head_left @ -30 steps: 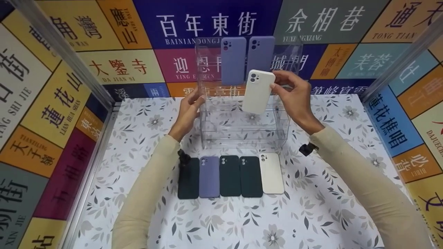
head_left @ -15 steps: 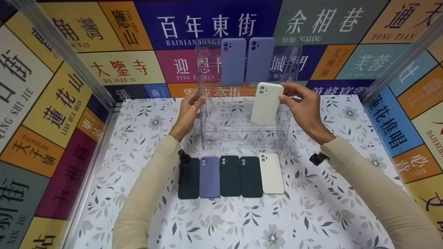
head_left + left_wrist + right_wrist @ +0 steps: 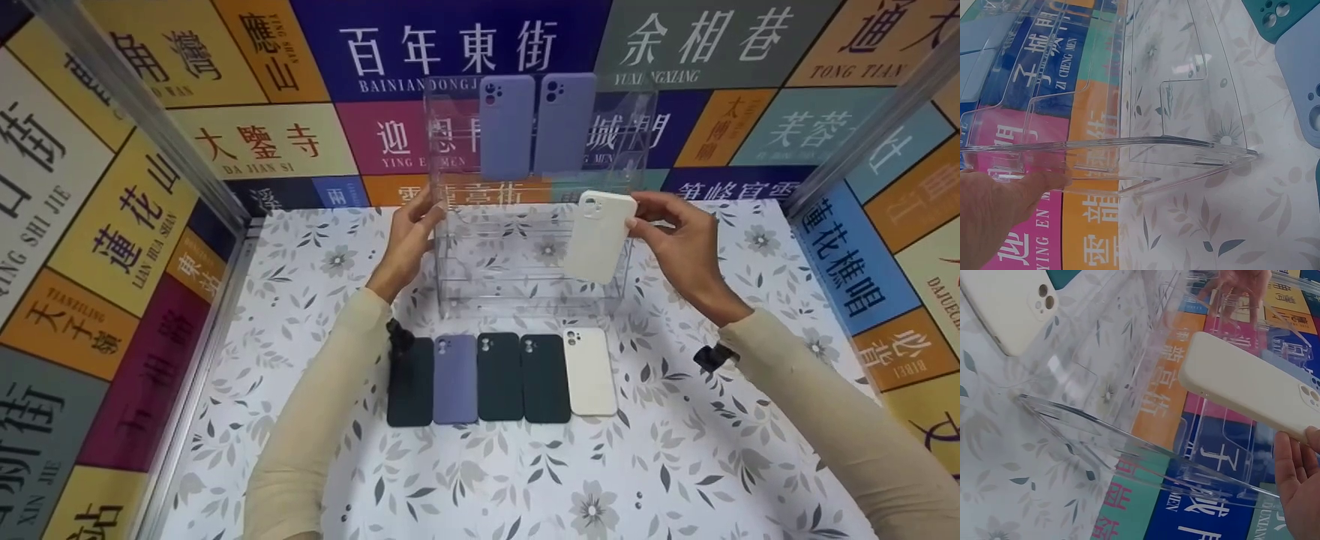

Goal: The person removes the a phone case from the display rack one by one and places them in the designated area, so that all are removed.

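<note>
By its right edge, my right hand (image 3: 679, 240) pinches a cream-white phone case (image 3: 598, 238) between thumb and fingers. The case leans a little and overlaps the right part of a clear tiered display stand (image 3: 529, 307). In the right wrist view the case (image 3: 1247, 379) hangs above the stand's side panel, its camera holes near the fingers. My left hand (image 3: 411, 244) holds the stand's left side panel; the left wrist view shows the hand (image 3: 1013, 205) at that panel's edge. Two purple cases, a left one (image 3: 507, 127) and a right one (image 3: 565, 124), stand upright in the top tier.
Several cases lie in a row before the stand: a dark one (image 3: 410, 381), a purple one (image 3: 455, 379), two dark green ones (image 3: 500, 379) and a cream one (image 3: 590, 371). Sign-printed walls (image 3: 450, 45) enclose the flower-patterned table (image 3: 480, 480) at back and sides.
My right hand has moved the cream case down and to the right, from in front of the purple cases to the stand's lower right. The left hand stays on the stand's side.
</note>
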`<state>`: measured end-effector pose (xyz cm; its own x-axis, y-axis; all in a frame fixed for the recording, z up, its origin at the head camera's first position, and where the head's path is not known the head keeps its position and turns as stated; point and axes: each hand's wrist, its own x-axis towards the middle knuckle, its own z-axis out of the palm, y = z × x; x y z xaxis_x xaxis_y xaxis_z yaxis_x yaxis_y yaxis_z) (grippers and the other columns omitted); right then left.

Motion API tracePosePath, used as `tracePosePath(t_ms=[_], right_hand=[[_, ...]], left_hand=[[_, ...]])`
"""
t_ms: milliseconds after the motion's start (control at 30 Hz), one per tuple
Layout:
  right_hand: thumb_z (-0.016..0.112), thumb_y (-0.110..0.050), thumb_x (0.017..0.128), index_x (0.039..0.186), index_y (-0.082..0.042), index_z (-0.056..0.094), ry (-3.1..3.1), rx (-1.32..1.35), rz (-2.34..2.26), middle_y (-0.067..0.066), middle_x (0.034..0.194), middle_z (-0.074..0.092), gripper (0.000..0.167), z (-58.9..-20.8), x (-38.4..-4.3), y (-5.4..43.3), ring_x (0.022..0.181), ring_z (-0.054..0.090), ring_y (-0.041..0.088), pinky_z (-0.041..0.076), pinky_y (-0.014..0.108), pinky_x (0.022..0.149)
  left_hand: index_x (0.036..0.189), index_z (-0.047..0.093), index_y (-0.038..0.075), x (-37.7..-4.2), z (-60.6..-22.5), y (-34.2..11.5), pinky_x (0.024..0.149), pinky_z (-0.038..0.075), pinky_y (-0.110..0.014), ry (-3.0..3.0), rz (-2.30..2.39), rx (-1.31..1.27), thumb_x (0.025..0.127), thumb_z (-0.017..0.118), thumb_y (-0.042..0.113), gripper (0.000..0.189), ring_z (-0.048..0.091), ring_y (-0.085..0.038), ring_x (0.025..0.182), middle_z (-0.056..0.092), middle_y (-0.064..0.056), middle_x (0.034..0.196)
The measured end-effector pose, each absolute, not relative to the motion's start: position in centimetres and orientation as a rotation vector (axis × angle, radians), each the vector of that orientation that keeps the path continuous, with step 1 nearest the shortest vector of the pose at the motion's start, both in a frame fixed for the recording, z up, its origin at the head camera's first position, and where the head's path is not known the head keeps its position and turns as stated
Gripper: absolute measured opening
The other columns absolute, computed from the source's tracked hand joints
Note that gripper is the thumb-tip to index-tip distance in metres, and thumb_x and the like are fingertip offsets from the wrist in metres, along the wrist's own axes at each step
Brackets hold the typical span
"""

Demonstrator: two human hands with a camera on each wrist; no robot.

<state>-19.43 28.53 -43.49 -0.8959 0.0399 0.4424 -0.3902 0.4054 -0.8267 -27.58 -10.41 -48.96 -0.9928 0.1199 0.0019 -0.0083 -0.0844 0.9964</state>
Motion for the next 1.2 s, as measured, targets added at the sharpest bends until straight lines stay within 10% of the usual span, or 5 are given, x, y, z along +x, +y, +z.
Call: tracePosePath(t_ms=[1200], right_hand=[[0.080, 0.005, 0.098, 0.133, 0.002, 0.077, -2.398, 0.136, 1.564, 0.026, 0.111, 0.076, 0.035, -50.2, -14.0, 33.3, 0.093, 0.073, 0.009, 0.063, 0.021, 0.080]], left_hand=[[0.172, 0.041, 0.022, -27.5, -48.8, -10.6, 0.115, 0.046, -0.072, 2.093, 2.218, 0.135, 0.114, 0.060, 0.022, 0.061, 0.055, -0.034, 0.146, 0.056, -0.017, 0.160]])
